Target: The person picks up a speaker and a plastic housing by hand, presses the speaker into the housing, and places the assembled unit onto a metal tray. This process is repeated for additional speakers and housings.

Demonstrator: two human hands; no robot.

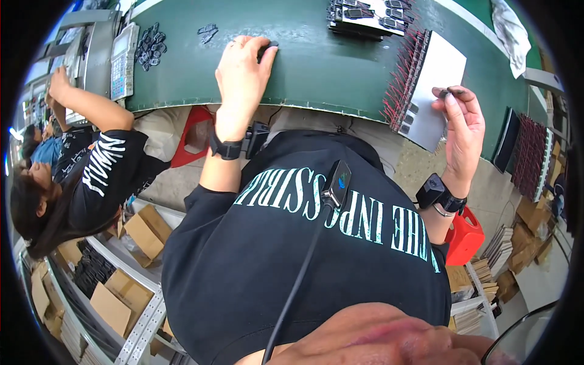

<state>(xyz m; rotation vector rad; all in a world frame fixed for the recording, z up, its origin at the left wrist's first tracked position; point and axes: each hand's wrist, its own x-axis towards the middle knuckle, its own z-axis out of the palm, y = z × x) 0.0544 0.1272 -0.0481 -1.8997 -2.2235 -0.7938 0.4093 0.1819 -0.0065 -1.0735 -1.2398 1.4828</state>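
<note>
My left hand [243,73] is over the green tabletop, its thumb and forefinger closed on a small black part [272,44]. To the right, my right hand [460,118] pinches a small dark piece [445,93] between thumb and fingers, above the edge of a white board [443,64]. Black parts with thin red wires line the left edge of that board, and several black parts [406,125] sit at its near end. The board's near corner juts past the table's front edge. A few loose black parts [207,33] lie beyond my left hand.
A heap of black parts [150,47] lies at the far left, beside a grey device with a keypad [121,64]. Boards loaded with black parts [365,17] are stacked at the back. A co-worker [91,164] sits at left. Red stools [465,237] and cardboard boxes [148,234] stand below.
</note>
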